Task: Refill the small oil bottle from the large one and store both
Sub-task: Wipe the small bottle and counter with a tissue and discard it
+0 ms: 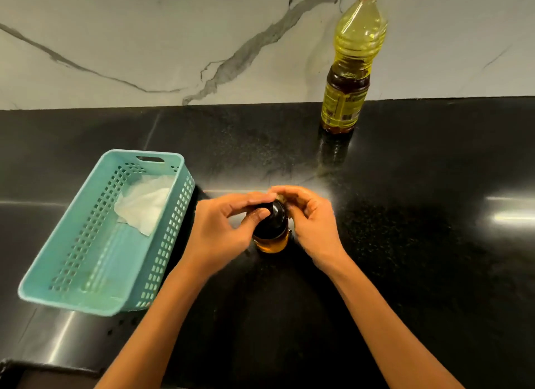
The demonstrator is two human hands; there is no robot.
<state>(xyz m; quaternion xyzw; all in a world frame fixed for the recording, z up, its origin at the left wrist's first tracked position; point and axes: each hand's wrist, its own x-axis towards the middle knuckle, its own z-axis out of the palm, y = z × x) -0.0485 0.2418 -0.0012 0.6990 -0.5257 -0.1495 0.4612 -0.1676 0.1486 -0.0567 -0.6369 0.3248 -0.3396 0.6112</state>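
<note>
1. Black-capped small bottle [272, 238] of amber oil stands mid-worktop [405, 244], directly between both hands.
2. Left hand [223, 226] pinches its cap [277, 215]; right hand [309, 217] grips the cap's other side with curled fingers.
3. Large bottle [350, 70] stands upright at the back edge, well apart.

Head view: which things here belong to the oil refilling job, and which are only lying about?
Job: small oil bottle; black cap, held by left hand and right hand; large oil bottle; teal basket, perhaps for storing.
Lying about: white tissue in the basket.
</note>
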